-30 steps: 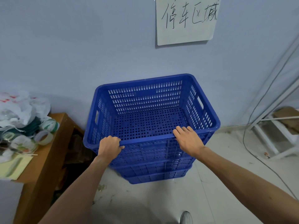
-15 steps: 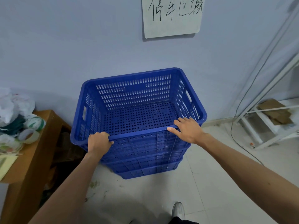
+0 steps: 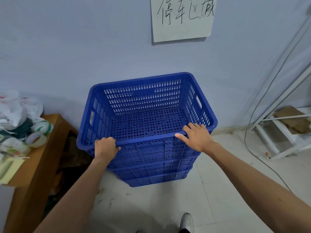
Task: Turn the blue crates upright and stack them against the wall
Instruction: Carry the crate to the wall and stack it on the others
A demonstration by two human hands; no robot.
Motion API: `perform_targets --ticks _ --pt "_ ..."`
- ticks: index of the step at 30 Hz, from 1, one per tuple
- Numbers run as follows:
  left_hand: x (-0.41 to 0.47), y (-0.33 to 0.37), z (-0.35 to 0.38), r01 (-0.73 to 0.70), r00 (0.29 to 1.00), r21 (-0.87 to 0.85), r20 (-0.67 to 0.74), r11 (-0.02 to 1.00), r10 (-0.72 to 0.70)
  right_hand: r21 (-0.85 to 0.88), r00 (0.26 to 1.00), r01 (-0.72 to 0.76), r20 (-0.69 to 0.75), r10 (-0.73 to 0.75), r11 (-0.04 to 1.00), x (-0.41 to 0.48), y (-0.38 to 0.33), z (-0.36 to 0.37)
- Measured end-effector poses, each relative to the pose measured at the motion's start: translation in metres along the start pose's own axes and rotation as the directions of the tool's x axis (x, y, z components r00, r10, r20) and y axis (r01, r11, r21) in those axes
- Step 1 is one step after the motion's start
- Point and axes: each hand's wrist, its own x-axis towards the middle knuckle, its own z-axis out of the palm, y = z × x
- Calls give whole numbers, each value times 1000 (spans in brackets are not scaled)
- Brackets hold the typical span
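Several blue perforated crates are nested upright in one stack (image 3: 151, 172) on the floor, with the back of the stack against the pale wall. The top crate (image 3: 146, 105) is empty and open upward. My left hand (image 3: 105, 147) is curled over the near rim at its left end. My right hand (image 3: 196, 137) lies on the same rim near the right corner, fingers spread over the edge and thumb along the rim.
A low wooden table (image 3: 38, 158) stands left of the stack, piled with plastic bags and tape rolls (image 3: 36, 139). A white metal rack (image 3: 276, 142) and a loose cable (image 3: 262, 163) are at the right. A handwritten paper sign (image 3: 181, 17) hangs above. My shoe (image 3: 186, 221) shows below.
Both hands stay on the top crate's near rim. The right hand has shifted slightly toward the right corner. The view has moved a little; the stack has not visibly shifted.
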Motion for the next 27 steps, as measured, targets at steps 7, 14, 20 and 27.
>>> perform_targets --ticks 7,14,20,27 --pt "-2 3 1 33 999 -58 -28 998 -35 26 1000 -10 8 10 1000 -1 -2 -4" --pt "-19 16 11 96 981 -104 -158 990 -112 61 1000 4 -13 -4 998 0 1 0" --pt "-45 39 14 86 990 -125 -99 988 -99 73 1000 21 -12 -20 997 -3 2 1" --pt "-77 51 -7 2 1000 -201 25 980 3 109 999 -52 -8 53 993 -35 -15 8"
